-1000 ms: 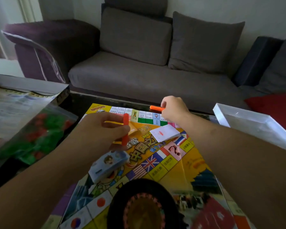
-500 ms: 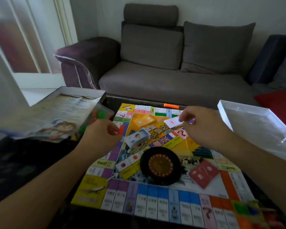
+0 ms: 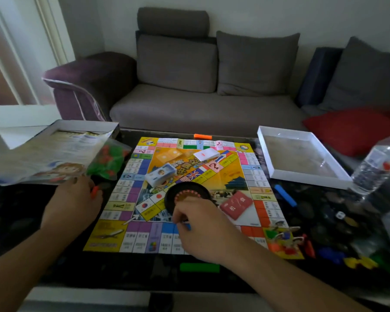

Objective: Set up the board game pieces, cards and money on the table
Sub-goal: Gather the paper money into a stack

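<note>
Green bar (image 3: 199,267) lies nearest us on the dark table (image 3: 20,212), just off the near edge of the board (image 3: 232,176). Over that near edge our right hand (image 3: 203,230) is curled down, fingers bunched on something small with a blue tip showing; we cannot tell what it is. Just beyond the knuckles sits the black spinner (image 3: 187,194), and beside it, toward the right edge, the red card deck (image 3: 236,204). At the board's near right corner the character pawns (image 3: 284,237) stand in a cluster. Off the left edge our left hand (image 3: 74,203) pinches an orange bar (image 3: 94,192) over the table. A blue bar (image 3: 285,195) lies off the right edge, another orange bar (image 3: 202,136) off the far edge. Further in rest the small box (image 3: 160,176) and the white card deck (image 3: 208,154). We judge we are laying one coloured bar per side; next the left hand should set its bar down flat along the left edge.
</note>
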### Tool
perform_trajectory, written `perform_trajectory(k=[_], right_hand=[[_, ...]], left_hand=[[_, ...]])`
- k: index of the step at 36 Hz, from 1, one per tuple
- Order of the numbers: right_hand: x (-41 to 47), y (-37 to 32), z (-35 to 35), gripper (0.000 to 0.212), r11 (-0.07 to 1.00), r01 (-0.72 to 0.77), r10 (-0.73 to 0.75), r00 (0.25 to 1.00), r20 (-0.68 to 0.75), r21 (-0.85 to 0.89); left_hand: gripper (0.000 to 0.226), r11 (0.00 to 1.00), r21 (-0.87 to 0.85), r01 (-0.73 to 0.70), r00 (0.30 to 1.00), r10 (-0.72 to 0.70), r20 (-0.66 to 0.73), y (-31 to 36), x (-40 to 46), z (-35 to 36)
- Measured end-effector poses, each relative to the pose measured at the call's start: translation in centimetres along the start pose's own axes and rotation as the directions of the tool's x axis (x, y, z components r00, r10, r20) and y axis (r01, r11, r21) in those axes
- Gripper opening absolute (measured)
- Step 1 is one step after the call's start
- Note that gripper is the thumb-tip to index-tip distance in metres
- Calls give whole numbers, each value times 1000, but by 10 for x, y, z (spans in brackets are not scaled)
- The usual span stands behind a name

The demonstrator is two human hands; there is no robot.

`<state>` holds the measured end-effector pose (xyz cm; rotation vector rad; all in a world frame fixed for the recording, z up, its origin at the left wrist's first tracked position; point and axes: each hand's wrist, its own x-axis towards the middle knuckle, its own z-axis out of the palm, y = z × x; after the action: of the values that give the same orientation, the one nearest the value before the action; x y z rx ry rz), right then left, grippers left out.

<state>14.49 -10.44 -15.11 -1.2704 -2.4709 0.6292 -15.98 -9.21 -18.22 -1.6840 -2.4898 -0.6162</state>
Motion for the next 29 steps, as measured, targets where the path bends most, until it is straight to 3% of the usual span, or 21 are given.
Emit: perform_trajectory(k=[5, 9, 18, 22, 29], right_hand=[[-11, 8, -11, 15, 999, -42, 42, 999, -22, 4], [-22, 15, -25, 19, 995, -87, 89, 995, -45, 37], [-50, 38, -38, 17, 987, -147, 150, 988, -46, 64], [-70, 53, -44, 19, 979, -190, 194, 980, -42, 78], [-98, 72, -50, 19, 961, -243, 255, 963, -83, 132]], left_hand=[[6, 985, -137, -102, 989, 115, 92, 51, -9, -18], [5, 940, -278, -198, 938, 264, 224, 106, -24, -26], [16, 820, -452, -351, 836, 492, 243, 201, -71, -8], [16, 768, -548, -331, 828, 515, 221, 216, -96, 1], [11, 759, -557, -338, 799, 544, 256, 229, -119, -4]])
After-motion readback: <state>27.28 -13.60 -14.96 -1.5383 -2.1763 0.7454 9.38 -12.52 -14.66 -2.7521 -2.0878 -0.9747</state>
